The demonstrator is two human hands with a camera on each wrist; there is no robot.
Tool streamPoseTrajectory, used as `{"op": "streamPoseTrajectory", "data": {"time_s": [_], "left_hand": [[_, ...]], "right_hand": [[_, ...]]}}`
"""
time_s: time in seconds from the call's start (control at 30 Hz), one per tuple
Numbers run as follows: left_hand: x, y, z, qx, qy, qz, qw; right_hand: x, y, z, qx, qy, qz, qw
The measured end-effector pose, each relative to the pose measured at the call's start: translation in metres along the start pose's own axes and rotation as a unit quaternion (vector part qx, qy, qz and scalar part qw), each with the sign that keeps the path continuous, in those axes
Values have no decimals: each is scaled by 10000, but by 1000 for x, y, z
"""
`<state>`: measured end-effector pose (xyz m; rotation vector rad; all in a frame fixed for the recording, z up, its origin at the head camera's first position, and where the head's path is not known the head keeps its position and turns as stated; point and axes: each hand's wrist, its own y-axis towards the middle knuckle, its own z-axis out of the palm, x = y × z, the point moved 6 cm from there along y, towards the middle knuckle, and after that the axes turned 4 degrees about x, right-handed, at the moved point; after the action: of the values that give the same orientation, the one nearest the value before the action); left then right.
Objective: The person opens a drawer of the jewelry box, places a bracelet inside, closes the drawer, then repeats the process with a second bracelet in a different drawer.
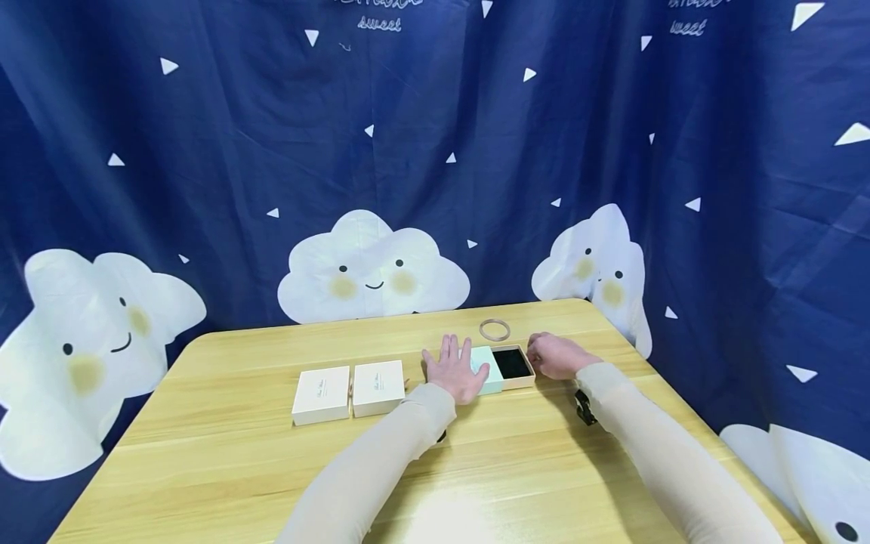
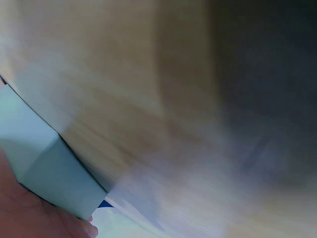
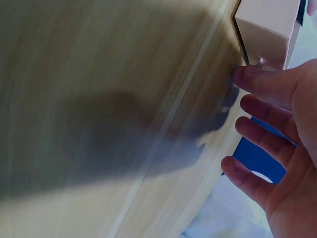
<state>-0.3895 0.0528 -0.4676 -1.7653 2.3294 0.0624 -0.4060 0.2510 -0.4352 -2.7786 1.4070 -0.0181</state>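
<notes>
Box lid (image 1: 484, 369) in pale green hides partly under the flat left hand (image 1: 457, 370) — fingers straight. Right hand (image 1: 553, 355) rests loose by the open box (image 1: 514, 365), holding nothing. Curtain (image 1: 204, 151) writing is cut off — only "sweet" reads.

You can read "sweet" in white script on the blue curtain (image 1: 421, 151), once near its top edge at the centre and once toward its top right corner. The line above each is cut off. The two white boxes (image 1: 322, 393) carry faint lid print, too small to read.
</notes>
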Motion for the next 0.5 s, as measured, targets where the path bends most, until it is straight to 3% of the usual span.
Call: {"op": "streamPoseTrajectory", "data": {"time_s": [0.5], "left_hand": [[0,-3,-2,-46,35,7,10000]], "right_hand": [[-3,1,0,273,-142,335,9990]]}}
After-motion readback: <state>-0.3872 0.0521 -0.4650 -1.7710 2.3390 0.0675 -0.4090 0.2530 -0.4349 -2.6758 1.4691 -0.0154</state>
